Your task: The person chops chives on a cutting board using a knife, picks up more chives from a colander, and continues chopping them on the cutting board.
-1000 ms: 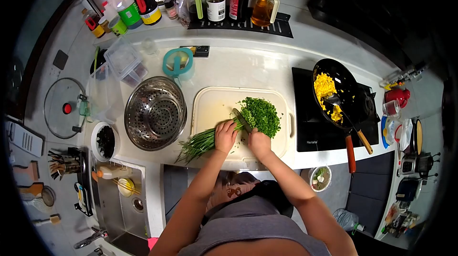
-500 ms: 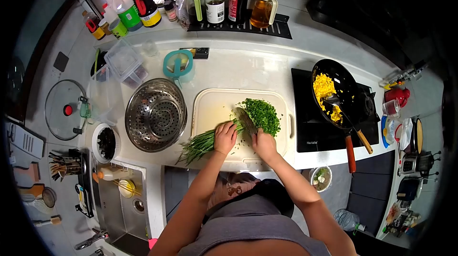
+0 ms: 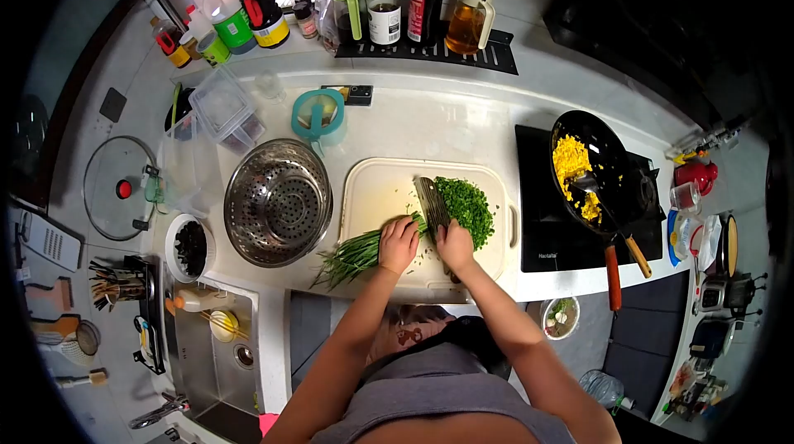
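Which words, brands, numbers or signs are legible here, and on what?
"Haotaitai", as best it reads, on the black cooktop.
Too small or blurred to read: the labels on the red-labelled bottle, white-labelled bottle, green-labelled jug and large yellow-labelled bottle.

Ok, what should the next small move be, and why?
Probably another short slice: the right hand holds the knife beside the ends of the uncut stalks, the left hand steadies them, and chopped greens lie on the blade's other side.
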The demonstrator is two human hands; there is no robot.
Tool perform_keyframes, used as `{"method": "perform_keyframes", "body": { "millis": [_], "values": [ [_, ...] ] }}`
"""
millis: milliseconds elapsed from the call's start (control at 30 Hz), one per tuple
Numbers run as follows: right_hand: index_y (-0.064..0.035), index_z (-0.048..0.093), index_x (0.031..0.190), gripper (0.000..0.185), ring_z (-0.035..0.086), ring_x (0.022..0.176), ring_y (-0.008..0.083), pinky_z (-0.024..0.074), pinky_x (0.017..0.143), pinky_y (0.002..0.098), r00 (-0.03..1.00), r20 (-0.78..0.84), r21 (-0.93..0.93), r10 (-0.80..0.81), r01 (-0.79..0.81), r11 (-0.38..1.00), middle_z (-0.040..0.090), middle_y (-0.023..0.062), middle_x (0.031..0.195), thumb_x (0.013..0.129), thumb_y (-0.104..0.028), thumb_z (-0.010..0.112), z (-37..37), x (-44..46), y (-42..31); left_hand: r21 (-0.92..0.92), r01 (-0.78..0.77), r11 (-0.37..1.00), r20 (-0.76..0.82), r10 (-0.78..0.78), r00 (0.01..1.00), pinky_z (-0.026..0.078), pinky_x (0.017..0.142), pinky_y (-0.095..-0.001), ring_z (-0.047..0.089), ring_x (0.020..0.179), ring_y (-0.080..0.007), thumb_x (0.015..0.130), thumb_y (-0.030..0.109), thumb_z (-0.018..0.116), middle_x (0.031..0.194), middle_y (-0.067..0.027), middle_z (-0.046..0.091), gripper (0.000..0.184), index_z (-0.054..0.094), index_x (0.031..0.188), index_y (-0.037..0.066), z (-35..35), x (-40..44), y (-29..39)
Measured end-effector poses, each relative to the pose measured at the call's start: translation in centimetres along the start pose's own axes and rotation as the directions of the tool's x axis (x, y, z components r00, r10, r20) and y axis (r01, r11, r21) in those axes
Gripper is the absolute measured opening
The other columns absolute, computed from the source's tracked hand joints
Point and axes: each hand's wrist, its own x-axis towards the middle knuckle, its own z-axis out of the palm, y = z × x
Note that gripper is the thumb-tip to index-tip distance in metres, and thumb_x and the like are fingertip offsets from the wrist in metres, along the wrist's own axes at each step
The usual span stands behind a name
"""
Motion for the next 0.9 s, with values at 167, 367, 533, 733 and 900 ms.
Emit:
{"method": "perform_keyframes", "body": {
  "millis": [167,367,533,733,900],
  "values": [
    [0.0017,0.052,0.079,0.021,0.058,0.053,0.0387,0.048,0.051,0.0465,0.996,0.052,-0.036,-0.071,0.073,0.997,0.057,0.0229,0.058,0.082,-0.019,0.052,-2.6,-1.2,0.0,0.003,0.02,1.0,-0.019,-0.02,1.0,0.042,0.084,-0.0397,0.052,0.095,-0.0291,0.075,0.013,0.061,0.102,-0.0103,0.055,0.023,0.061,0.097,0.006,0.1,-0.1,-0.1],
    [0.0015,0.051,0.081,0.019,0.058,0.051,0.0363,0.0479,0.05,0.0449,0.977,0.167,-0.164,-0.129,0.157,0.974,0.056,0.0205,0.055,0.082,-0.018,0.051,-4.7,-2.9,-0.8,-0.012,0.023,1.0,-0.022,-0.023,0.999,0.041,0.085,-0.04,0.052,0.095,-0.0294,0.074,0.013,0.061,0.102,-0.0105,0.055,0.022,0.062,0.095,0.005,0.4,-0.2,-0.2],
    [0.0006,0.05,0.079,0.019,0.058,0.051,0.0363,0.0479,0.048,0.0447,0.965,0.212,-0.232,-0.156,0.205,0.951,0.057,0.0195,0.056,0.083,-0.018,0.05,-2.8,-1.8,-0.6,-0.029,0.042,0.999,-0.003,-0.042,0.999,0.041,0.085,-0.0398,0.052,0.095,-0.0291,0.074,0.012,0.061,0.102,-0.0106,0.055,0.022,0.062,0.095,0.005,0.1,0.0,0.0],
    [0.0004,0.05,0.078,0.019,0.058,0.052,0.0366,0.0478,0.047,0.0449,0.991,0.079,-0.127,-0.109,0.119,0.985,0.057,0.0206,0.057,0.082,-0.018,0.051,0.2,0.4,-1.2,-0.027,0.015,1.0,-0.011,-0.016,1.0,0.041,0.085,-0.0398,0.052,0.095,-0.0294,0.073,0.012,0.061,0.102,-0.0111,0.055,0.023,0.06,0.095,0.004,-0.1,0.0,-0.1],
    [0.0013,0.05,0.077,0.02,0.056,0.051,0.0392,0.0464,0.048,0.0466,0.996,0.004,-0.027,-0.087,0.087,0.996,0.056,0.0228,0.057,0.082,-0.018,0.053,-1.2,0.2,0.2,-0.039,0.069,0.997,-0.013,-0.07,0.997,0.04,0.086,-0.0396,0.053,0.094,-0.0299,0.074,0.012,0.062,0.101,-0.0111,0.056,0.022,0.057,0.092,0.003,0.4,-0.1,-0.3]
  ]
}}
